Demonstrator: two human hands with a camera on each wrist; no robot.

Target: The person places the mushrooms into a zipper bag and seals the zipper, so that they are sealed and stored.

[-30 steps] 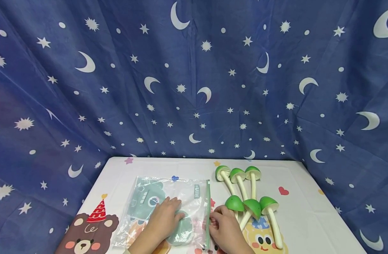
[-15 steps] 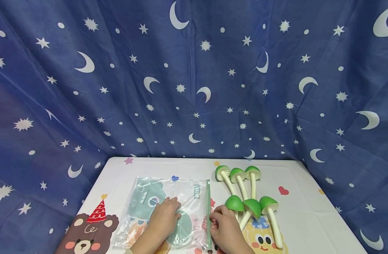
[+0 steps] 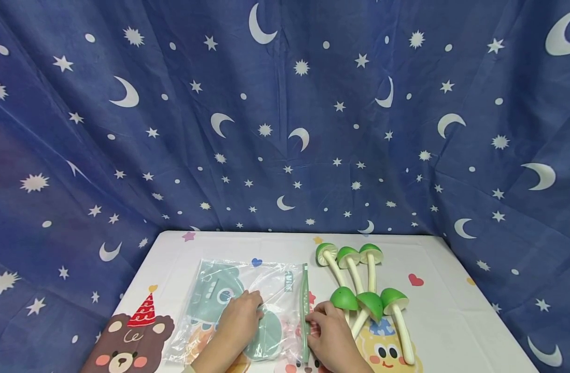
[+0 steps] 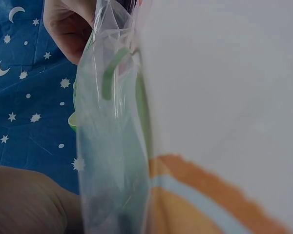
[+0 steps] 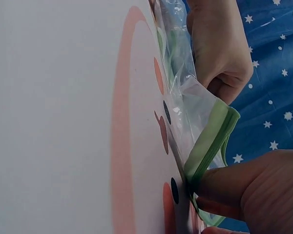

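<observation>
A clear zip bag (image 3: 273, 287) with pale green prints lies flat on the table, its green zip strip (image 3: 305, 290) on the right side. My left hand (image 3: 237, 324) is on the bag's middle, fingers bent onto its upper film. At the zip strip, my right hand (image 3: 335, 336) pinches the green edge. The right wrist view shows that zip edge (image 5: 212, 136) lifted, its two green lips parted near the right thumb. Right beside this hand lie several toy mushrooms (image 3: 370, 305) with green caps and white stems.
Three more mushrooms (image 3: 350, 257) lie farther back. The white table cover (image 3: 453, 311) carries cartoon prints, including a brown bear (image 3: 131, 347) at the left. A blue curtain (image 3: 285, 114) with moons and stars stands behind the table and along both sides.
The zip strip has shifted slightly left and its lips have come apart in the middle. My left thumb has drawn in toward its fingers; my right hand stays at the edge. The mushrooms have not moved.
</observation>
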